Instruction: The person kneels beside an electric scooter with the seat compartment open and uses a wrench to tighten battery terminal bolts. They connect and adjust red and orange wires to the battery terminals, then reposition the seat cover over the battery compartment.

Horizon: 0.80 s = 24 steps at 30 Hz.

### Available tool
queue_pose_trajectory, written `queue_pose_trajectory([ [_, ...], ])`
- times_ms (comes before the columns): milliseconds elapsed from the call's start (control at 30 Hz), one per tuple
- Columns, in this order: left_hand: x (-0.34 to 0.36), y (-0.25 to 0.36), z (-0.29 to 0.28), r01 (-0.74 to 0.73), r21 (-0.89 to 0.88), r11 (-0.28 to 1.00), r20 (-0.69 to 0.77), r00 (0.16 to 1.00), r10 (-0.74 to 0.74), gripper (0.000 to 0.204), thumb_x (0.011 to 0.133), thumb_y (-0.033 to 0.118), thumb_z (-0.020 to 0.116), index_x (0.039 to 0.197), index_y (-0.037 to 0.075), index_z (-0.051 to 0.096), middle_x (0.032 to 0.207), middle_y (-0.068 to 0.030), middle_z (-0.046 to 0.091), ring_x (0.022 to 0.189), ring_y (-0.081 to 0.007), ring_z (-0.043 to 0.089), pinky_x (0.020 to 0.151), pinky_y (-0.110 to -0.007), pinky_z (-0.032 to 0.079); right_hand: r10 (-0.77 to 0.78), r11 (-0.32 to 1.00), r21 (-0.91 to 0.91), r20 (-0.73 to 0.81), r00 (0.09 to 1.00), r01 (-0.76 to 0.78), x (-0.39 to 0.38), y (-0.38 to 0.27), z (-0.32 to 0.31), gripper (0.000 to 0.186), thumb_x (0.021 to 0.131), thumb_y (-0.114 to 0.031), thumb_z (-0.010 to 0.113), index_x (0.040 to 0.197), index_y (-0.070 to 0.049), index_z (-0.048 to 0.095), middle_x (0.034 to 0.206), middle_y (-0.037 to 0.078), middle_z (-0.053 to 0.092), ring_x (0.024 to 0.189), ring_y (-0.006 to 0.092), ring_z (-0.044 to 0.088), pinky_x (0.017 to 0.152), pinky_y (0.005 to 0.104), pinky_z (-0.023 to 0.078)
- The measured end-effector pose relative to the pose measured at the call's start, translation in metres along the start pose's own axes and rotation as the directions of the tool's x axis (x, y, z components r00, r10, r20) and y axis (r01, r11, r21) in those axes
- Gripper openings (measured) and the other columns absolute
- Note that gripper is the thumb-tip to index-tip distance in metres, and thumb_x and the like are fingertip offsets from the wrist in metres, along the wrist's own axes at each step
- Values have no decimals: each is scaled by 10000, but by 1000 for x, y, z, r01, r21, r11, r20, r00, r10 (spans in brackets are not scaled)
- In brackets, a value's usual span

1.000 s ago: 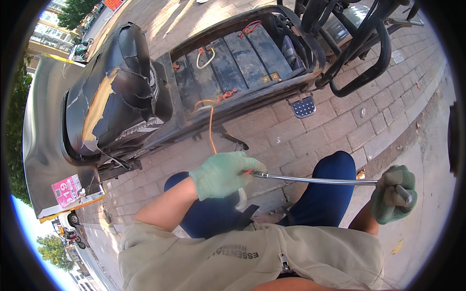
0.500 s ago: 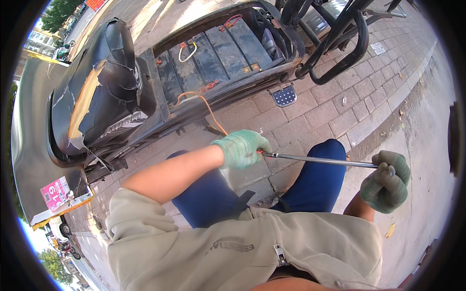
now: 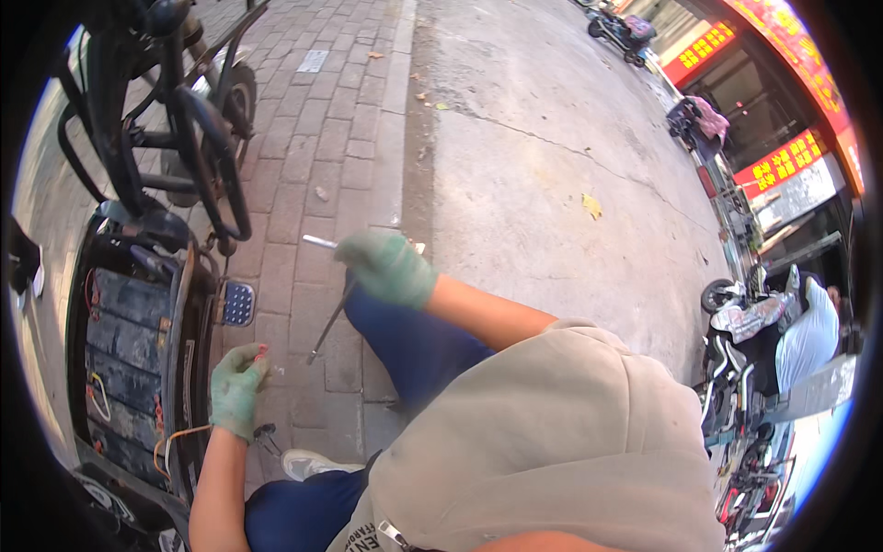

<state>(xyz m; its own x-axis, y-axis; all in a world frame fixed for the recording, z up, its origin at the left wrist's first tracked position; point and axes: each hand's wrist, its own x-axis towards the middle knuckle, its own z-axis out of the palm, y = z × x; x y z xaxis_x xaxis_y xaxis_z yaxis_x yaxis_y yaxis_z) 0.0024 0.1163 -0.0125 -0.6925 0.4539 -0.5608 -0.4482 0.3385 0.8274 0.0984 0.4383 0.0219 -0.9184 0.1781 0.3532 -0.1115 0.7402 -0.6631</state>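
My left hand [image 3: 237, 394], in a green glove, pinches a small red piece [image 3: 262, 350] beside the open battery bay. An orange wire [image 3: 189, 431] runs from the bay toward this hand. My right hand [image 3: 386, 267], gloved and blurred, is closed round a metal T-handle wrench [image 3: 331, 322]. Part of its crossbar sticks out left of the fist, and the thin shaft slants down toward the paving. To the left, several dark batteries [image 3: 129, 354] sit side by side in the scooter's floor bay, with red terminal pieces and a short pale wire loop on them.
The electric scooter's frame [image 3: 207, 138] and black tube guard rise at upper left. A blue dotted foot peg [image 3: 237, 304] juts from its side. Brick paving [image 3: 313, 166] meets a concrete strip [image 3: 552, 138]. Parked scooters [image 3: 736, 368] and shopfronts with red signs line the right.
The view has swung to the right. The wrench tip has come away from the red piece in my left hand. My right hand now holds the wrench with its shaft pointing downward.
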Motion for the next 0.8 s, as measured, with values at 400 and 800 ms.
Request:
queue_pose_trajectory([
  [400,43,2,-8,-152,66,986,328,937,123,284,1015,154,644,1240,-20,639,910,-86,705,677,-130,658,557,-243,525,350,931,79,71,934,-355,-55,37,84,190,936,-108,644,1126,-96,636,896,158,714,804,344,702,741,438,549],
  [800,43,-1,-9,-152,126,980,374,923,95,313,1023,243,652,1210,-8,633,859,-44,659,565,-80,555,465,-209,408,767,252,66,594,241,-965,-86,31,119,268,958,-115,622,1134,71,699,829,158,776,572,236,718,545,368,579],
])
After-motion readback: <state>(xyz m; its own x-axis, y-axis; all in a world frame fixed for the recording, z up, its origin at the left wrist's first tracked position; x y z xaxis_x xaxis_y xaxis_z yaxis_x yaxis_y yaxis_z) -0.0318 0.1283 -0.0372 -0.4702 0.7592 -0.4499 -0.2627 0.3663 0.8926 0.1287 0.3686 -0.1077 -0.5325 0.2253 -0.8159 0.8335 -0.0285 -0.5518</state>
